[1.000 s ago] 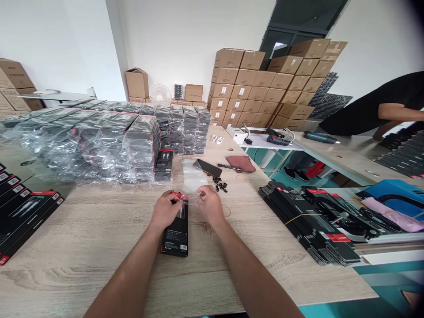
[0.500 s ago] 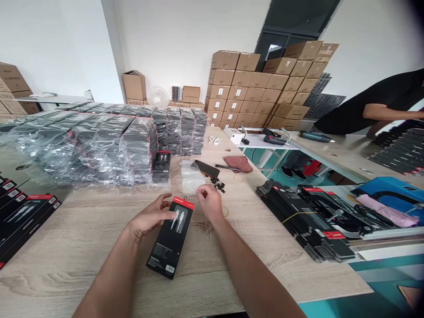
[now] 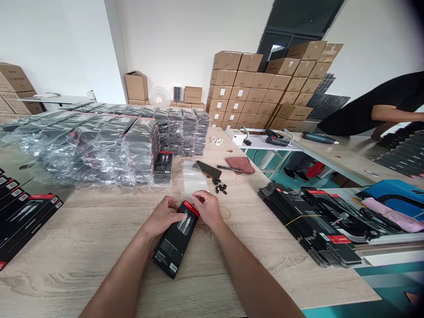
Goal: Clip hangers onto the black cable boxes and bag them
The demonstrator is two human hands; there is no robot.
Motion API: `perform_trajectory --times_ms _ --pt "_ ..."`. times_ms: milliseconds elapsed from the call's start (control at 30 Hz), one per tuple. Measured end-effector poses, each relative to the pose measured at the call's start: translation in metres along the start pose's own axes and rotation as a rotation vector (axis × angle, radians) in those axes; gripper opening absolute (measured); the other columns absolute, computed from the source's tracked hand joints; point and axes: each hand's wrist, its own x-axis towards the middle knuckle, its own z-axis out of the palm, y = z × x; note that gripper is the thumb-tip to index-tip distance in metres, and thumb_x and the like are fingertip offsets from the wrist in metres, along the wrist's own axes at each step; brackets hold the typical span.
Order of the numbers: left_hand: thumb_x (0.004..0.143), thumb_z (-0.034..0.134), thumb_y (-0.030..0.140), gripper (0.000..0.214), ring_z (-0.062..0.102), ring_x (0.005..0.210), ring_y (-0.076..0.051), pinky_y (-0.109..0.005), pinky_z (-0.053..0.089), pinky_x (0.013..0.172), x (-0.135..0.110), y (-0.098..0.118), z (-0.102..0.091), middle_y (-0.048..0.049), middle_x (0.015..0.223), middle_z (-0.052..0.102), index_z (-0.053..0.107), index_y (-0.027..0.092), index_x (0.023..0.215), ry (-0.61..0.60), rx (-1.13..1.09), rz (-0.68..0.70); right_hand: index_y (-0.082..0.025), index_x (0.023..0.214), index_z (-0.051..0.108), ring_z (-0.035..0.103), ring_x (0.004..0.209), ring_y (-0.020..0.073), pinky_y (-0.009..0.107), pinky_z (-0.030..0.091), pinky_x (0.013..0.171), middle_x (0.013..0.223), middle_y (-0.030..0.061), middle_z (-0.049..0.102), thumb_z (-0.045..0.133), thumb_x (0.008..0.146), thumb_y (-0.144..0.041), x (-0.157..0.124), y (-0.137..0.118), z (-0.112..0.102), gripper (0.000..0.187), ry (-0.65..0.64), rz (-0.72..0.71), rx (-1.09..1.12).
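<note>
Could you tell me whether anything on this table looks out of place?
Tiny black parts lie scattered loose near the phone; the black box between left hand and right hand lies askew.

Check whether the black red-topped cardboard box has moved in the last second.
Yes. Against the flat black phone, the cardboard box swung its lower end left, tilting.
</note>
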Motion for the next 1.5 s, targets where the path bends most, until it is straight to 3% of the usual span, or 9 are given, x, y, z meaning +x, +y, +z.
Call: perform_trajectory --times_ms 233,433,600,800,900,1000,1200,1400,1500 --pt "0.060 0.076 0.028 0.047 0.060 0.092 -0.021 -0.029 0.045 0.074 0.001 -0.001 0.006 -0.0065 0.100 0.062 0.053 0.017 0.099 0.038 0.098 0.085 -0.023 0.075 0.067 0.059 0.067 0.0158 0.028 0.046 0.063 0.075 0.0020 0.066 0.056 0.083 -0.031 0.000 -0.005 0.000 0.016 0.026 -0.063 -0.133" --pt "0.066 0.071 0.031 0.053 0.061 0.068 -0.014 -0.029 0.047 0.066 0.001 0.000 0.004 -0.0074 0.112 0.060 0.051 0.020 0.113 0.109 0.141 0.091 -0.024 0.082 0.069 0.059 0.067 0.0144 0.027 0.047 0.066 0.080 0.0017 0.064 0.056 0.083 -0.023 -0.002 -0.007 -0.003 0.013 -0.030 -0.136 -0.131" --pt "0.075 0.062 0.029 0.040 0.064 0.079 -0.017 -0.031 0.049 0.076 0.001 0.003 0.004 -0.0072 0.118 0.062 0.060 0.021 0.114 0.119 0.218 0.178 -0.025 0.085 0.068 0.059 0.071 0.0141 0.025 0.046 0.068 0.081 0.0019 0.062 0.049 0.083 -0.014 -0.002 -0.008 -0.003 0.022 -0.062 -0.209 -0.194" --pt "0.078 0.057 0.028 0.038 0.065 0.082 -0.021 -0.034 0.049 0.078 0.006 -0.001 0.004 -0.0082 0.109 0.068 0.065 0.018 0.113 0.153 0.276 0.153 -0.023 0.069 0.061 0.055 0.058 0.0149 0.026 0.041 0.057 0.067 -0.0004 0.062 0.056 0.073 -0.016 0.002 0.003 -0.004 0.009 0.051 0.044 -0.389" --pt "0.078 0.056 0.028 0.037 0.066 0.081 -0.021 -0.032 0.050 0.075 0.008 -0.002 0.005 -0.0062 0.101 0.071 0.065 0.018 0.113 0.113 0.196 0.116 -0.022 0.062 0.059 0.056 0.054 0.0146 0.025 0.040 0.053 0.059 -0.0019 0.062 0.055 0.073 -0.020 0.005 0.008 -0.008 0.012 0.018 0.130 -0.276" --pt "0.079 0.054 0.027 0.036 0.066 0.082 -0.020 -0.031 0.050 0.074 0.010 -0.003 0.007 -0.0044 0.099 0.072 0.066 0.018 0.113 0.086 0.071 0.113 -0.022 0.062 0.060 0.058 0.055 0.0143 0.024 0.040 0.054 0.059 -0.0021 0.063 0.053 0.072 -0.019 0.006 0.011 -0.012 0.013 -0.010 0.096 -0.198" --pt "0.079 0.053 0.025 0.039 0.064 0.092 -0.021 -0.031 0.048 0.083 0.011 -0.004 0.008 -0.0059 0.107 0.070 0.064 0.016 0.115 0.160 0.000 0.105 -0.021 0.061 0.061 0.055 0.053 0.0132 0.023 0.040 0.053 0.058 -0.0023 0.063 0.052 0.067 -0.017 0.003 0.008 -0.014 0.013 -0.092 0.070 -0.210" --pt "0.080 0.053 0.024 0.034 0.064 0.091 -0.022 -0.033 0.048 0.084 0.013 -0.002 0.012 -0.0059 0.103 0.071 0.067 0.017 0.110 0.196 -0.026 0.152 -0.021 0.065 0.061 0.053 0.054 0.0134 0.024 0.041 0.055 0.058 -0.0013 0.060 0.053 0.073 -0.024 0.003 -0.004 -0.012 0.012 0.019 0.040 -0.118" --pt "0.081 0.054 0.028 0.032 0.065 0.087 -0.021 -0.033 0.049 0.081 0.013 -0.003 0.016 -0.0067 0.099 0.071 0.066 0.017 0.108 0.289 -0.099 0.190 -0.020 0.069 0.061 0.054 0.060 0.0141 0.025 0.043 0.059 0.067 0.0006 0.062 0.055 0.074 -0.026 0.001 -0.014 -0.007 0.010 0.056 0.040 0.012"
